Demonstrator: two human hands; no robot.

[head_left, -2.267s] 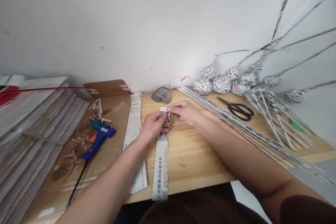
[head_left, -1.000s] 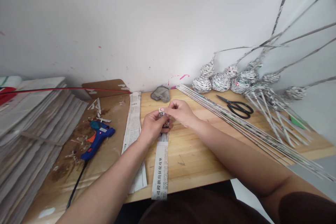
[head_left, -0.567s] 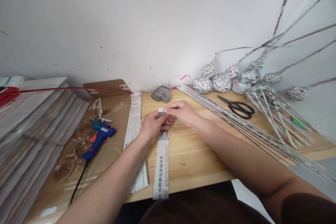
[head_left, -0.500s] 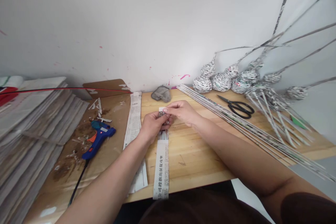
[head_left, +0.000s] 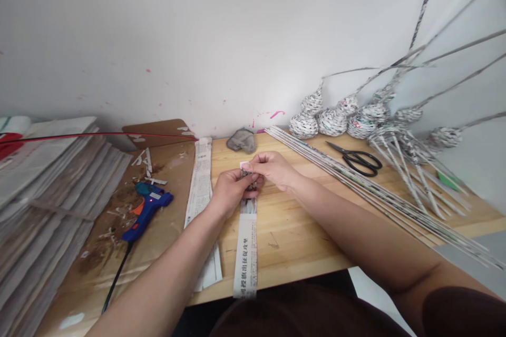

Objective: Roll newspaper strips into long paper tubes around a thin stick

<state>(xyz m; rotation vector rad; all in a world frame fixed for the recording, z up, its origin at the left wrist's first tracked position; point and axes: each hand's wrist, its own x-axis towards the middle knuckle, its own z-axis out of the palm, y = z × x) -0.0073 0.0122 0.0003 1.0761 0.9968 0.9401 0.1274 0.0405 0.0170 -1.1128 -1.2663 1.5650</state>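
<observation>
Newspaper strip (head_left: pixel 246 253): its far end is between the hands; the free length runs toward the body, down to the near edge of the table (head_left: pixel 292 231)
Long axis: nearly straight away from the body
Left hand (head_left: pixel 230 188): grip pinching the strip, nearer its hanging length
Right hand (head_left: pixel 275 169): grip with thumb and finger pressed together on the far tip
Stacked strips (head_left: pixel 202 184): just left of the newspaper strip
Scissors (head_left: pixel 360 164): right, beyond the paper rods (head_left: pixel 340 172)

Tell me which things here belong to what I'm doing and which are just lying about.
Likely in the work:
- newspaper strip, in left hand and right hand
- strips alongside

Seemingly just lying about:
- glue gun
- black scissors
- grey cloth
</observation>
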